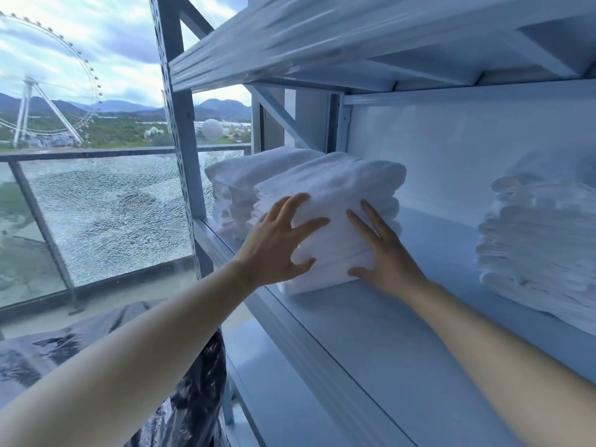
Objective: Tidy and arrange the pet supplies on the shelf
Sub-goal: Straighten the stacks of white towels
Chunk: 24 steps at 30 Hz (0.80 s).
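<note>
A stack of folded white towels [338,188] sits near the front edge of the pale blue metal shelf [371,324]. My left hand [277,243] lies flat with spread fingers on the stack's front left face. My right hand [383,253] presses its straight fingers against the front right face, the thumb down by the shelf board. A second white stack [245,175] stands just behind and left of the first, touching it. A third, taller stack [541,240] stands further right on the same board, blurred.
The upper shelf board [354,43] hangs close above the stacks. The rack's perforated upright post [180,130] is on the left. A black plastic bag [180,398] lies below my left arm. A cracked glass railing [113,214] is beyond the rack.
</note>
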Tool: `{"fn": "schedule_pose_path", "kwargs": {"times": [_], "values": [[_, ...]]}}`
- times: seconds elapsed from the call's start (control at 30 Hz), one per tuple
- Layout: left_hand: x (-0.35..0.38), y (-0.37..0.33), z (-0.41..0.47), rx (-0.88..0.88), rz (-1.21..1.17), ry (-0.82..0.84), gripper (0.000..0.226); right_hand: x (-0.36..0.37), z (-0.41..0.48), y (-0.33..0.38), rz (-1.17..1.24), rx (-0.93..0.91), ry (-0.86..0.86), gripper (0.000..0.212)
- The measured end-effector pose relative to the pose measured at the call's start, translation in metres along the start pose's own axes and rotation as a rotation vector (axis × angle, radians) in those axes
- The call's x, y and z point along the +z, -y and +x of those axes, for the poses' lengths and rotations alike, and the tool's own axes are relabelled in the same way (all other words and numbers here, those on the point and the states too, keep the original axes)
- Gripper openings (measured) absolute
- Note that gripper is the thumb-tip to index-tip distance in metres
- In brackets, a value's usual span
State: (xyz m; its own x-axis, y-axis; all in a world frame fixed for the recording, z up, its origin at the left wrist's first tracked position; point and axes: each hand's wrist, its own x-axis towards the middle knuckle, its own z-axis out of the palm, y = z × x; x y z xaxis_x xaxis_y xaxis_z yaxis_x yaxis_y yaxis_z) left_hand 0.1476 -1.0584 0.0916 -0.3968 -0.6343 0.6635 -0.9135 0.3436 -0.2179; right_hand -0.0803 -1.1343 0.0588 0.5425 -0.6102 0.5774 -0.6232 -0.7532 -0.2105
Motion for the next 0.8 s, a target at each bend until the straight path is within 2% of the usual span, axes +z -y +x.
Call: {"fn": "schedule_pose_path", "kwargs": {"times": [0.2,0.37,0.6,0.8], "values": [[0.004,-0.003,0.005,-0.051,-0.023,-0.009,0.062,0.007,0.002,-0.003,0.019,-0.005,0.012,0.113],[0.001,-0.007,0.007,-0.019,-0.023,0.001,0.063,0.008,0.003,-0.01,0.002,-0.031,-0.011,0.112],[-0.003,-0.031,0.009,-0.028,0.035,-0.046,0.055,0.006,0.008,-0.027,0.058,-0.1,-0.025,0.102],[-0.003,-0.017,0.009,-0.07,0.048,-0.022,0.055,0.01,0.013,-0.019,0.054,-0.079,0.0,0.104]]}}
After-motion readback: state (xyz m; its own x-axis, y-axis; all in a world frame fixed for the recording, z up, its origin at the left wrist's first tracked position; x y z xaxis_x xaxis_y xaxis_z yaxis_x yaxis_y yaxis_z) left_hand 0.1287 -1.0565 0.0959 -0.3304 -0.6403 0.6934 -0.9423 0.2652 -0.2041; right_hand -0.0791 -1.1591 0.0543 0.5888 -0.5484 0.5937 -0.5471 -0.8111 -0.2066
